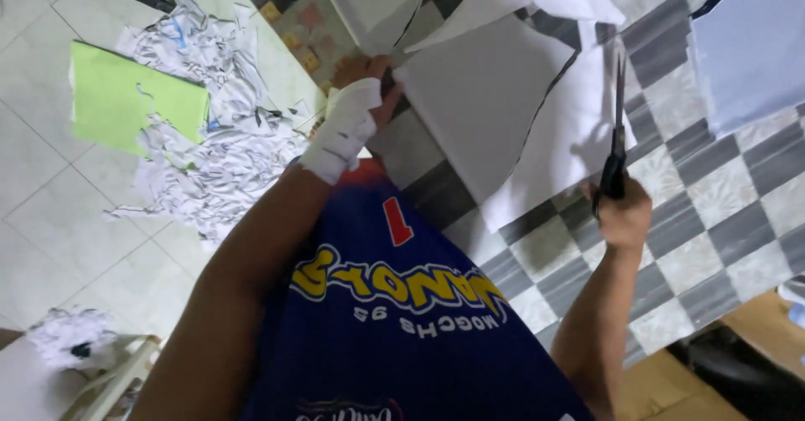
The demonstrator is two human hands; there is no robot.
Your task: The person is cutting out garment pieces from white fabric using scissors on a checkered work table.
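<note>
On the checkered worktop (713, 194), covered with a grey and white squared cloth, lay several large white paper sheets (495, 111), some overlapping each other. The right hand (622, 211) was closed around the black handles of a pair of scissors (616, 127), and the long blades pointed away from the person, up over the edge of one white sheet. A dark cut line ran across the paper just beside the blades. The left hand (356, 111) was wrapped in a white bandage (342, 132) over the palm and wrist; its fingers were bent and pressed on the near corner of the paper, at the edge of the worktop, so it was holding the sheet and not open. Whether the thumb was under the paper I could not tell. The person wore a dark blue shirt (402, 320) with yellow and red print, which filled the lower middle of the view.

To the left, down on the pale tiled floor (50, 194), lay a heap of white paper scraps (218, 136), and a light green sheet (126, 102) was partly under this heap. A smaller bunch of crumpled scraps (71, 333) rested on something near the lower left corner
</note>
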